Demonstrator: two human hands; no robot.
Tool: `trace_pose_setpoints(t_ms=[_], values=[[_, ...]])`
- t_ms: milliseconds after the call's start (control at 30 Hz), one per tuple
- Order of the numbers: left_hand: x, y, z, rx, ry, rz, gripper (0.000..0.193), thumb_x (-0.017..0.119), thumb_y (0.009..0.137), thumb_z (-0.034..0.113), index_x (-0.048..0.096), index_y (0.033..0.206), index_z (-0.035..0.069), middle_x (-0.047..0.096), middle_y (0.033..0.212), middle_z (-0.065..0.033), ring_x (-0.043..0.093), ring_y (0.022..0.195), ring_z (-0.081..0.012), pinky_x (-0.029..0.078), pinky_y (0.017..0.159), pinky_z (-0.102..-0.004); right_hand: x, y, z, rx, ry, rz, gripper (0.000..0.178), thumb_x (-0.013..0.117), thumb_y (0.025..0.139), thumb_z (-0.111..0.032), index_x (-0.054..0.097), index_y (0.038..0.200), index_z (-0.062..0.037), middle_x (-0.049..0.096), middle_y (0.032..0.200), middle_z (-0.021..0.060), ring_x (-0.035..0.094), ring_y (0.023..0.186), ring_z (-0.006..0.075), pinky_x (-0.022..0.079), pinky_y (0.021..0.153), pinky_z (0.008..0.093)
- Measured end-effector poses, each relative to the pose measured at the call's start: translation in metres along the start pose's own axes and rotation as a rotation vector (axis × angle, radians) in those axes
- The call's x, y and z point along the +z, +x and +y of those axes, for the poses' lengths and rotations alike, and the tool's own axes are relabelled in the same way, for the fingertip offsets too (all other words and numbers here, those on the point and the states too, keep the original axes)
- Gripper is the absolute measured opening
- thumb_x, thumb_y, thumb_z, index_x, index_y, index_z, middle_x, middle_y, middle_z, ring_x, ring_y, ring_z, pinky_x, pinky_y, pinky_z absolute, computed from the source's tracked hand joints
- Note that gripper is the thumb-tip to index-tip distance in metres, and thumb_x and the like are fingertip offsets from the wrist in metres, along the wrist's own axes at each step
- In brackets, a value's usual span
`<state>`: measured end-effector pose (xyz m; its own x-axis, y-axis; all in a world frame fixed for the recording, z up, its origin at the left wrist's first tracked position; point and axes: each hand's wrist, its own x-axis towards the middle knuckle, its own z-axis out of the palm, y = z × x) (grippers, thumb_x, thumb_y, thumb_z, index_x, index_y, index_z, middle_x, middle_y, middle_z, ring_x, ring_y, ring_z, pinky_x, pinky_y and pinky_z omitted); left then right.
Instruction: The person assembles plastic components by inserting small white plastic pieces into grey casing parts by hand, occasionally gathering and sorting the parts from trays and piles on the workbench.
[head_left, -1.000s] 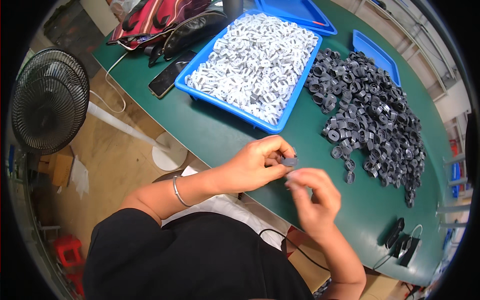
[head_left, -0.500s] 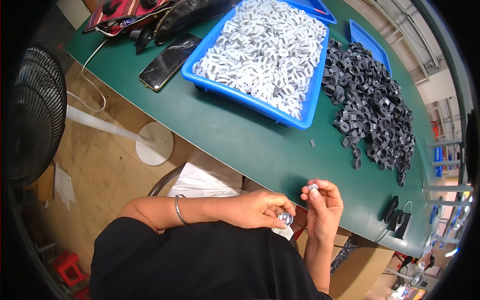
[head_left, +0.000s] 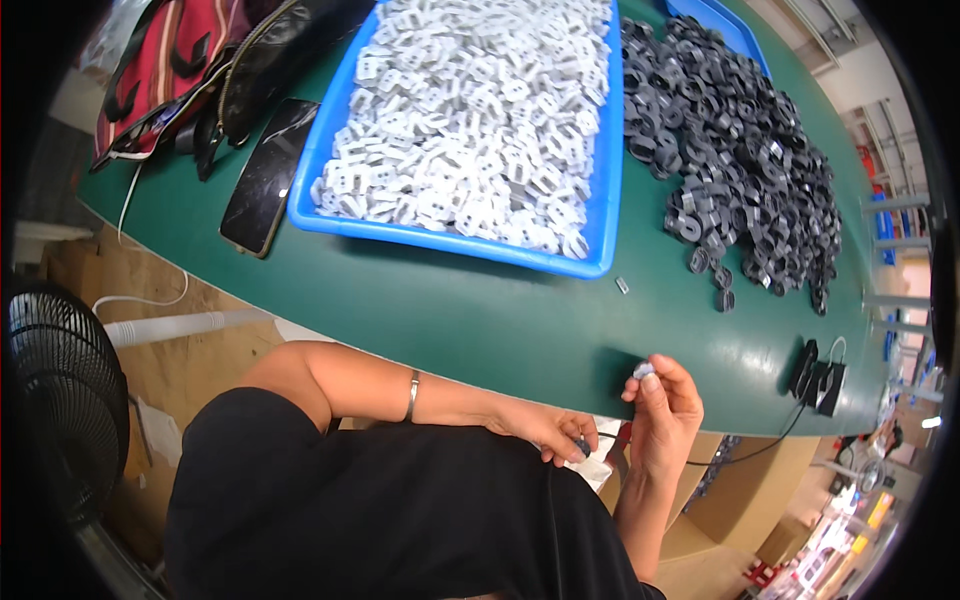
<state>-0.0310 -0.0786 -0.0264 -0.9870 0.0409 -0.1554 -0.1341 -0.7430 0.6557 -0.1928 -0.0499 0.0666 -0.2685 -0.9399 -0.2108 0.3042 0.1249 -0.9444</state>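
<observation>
My left hand, with a silver bangle on its wrist, is closed on a small dark round part close to my body at the table's near edge. Its finer shape is partly hidden by the fingers. My right hand is raised just over the table edge, pinching a small white plastic piece between thumb and fingertips. Farther off, a blue tray is heaped with white plastic pieces. To its right lies a pile of dark grey ring-shaped parts.
One small grey piece lies alone on the green table. A phone and a striped red bag are left of the tray. A black device with a cable sits at right. A fan stands at left.
My view has shifted, so the tray and bag sit farther left in it. The round part in my left hand is turned and shows its dark side; both hands keep their hold.
</observation>
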Motion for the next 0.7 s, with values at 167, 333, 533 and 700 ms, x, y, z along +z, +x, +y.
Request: trace_pose_setpoints(t_ms=[167, 333, 533, 700], values=[[-0.009, -0.005, -0.024, 0.137, -0.15, 0.191, 0.043, 0.067, 0.092, 0.013, 0.05, 0.13, 0.0, 0.062, 0.104, -0.0046, 0.062, 0.091, -0.0127, 0.051, 0.079, -0.027, -0.003, -0.01, 0.005, -0.009, -0.019, 0.034, 0.026, 0.061, 0.092, 0.005, 0.06, 0.118, 0.0064, 0.067, 0.096, 0.0121, 0.067, 0.082, 0.0167, 0.056, 0.076, 0.0284], [0.02, -0.012, -0.021, 0.298, -0.102, 0.504, 0.048, 0.068, 0.087, 0.0, 0.051, 0.131, -0.008, 0.061, 0.117, -0.0103, 0.061, 0.103, -0.0157, 0.051, 0.093, -0.0312, -0.02, -0.039, 0.009, 0.007, -0.009, -0.023, 0.023, 0.063, 0.091, 0.004, 0.062, 0.113, 0.0056, 0.068, 0.096, 0.0132, 0.068, 0.082, 0.0175, 0.057, 0.077, 0.0288], [0.046, -0.001, -0.03, 0.417, 0.068, 0.67, 0.04, 0.064, 0.091, 0.003, 0.053, 0.129, -0.003, 0.064, 0.109, -0.0076, 0.063, 0.101, -0.0145, 0.052, 0.09, -0.0293, -0.053, -0.066, 0.028, -0.007, -0.107, -0.066, 0.019, 0.065, 0.091, 0.001, 0.065, 0.109, 0.0038, 0.069, 0.095, 0.0133, 0.069, 0.078, 0.0175, 0.058, 0.067, 0.0275], [0.059, 0.008, -0.046, 0.375, 0.152, 0.706, 0.039, 0.064, 0.092, 0.005, 0.052, 0.129, -0.002, 0.063, 0.11, -0.0078, 0.062, 0.102, -0.0139, 0.052, 0.091, -0.0289, -0.083, -0.08, 0.053, 0.091, -0.092, -0.084, 0.018, 0.065, 0.091, 0.001, 0.065, 0.109, 0.0029, 0.068, 0.095, 0.0116, 0.069, 0.083, 0.0171, 0.057, 0.073, 0.0279]])
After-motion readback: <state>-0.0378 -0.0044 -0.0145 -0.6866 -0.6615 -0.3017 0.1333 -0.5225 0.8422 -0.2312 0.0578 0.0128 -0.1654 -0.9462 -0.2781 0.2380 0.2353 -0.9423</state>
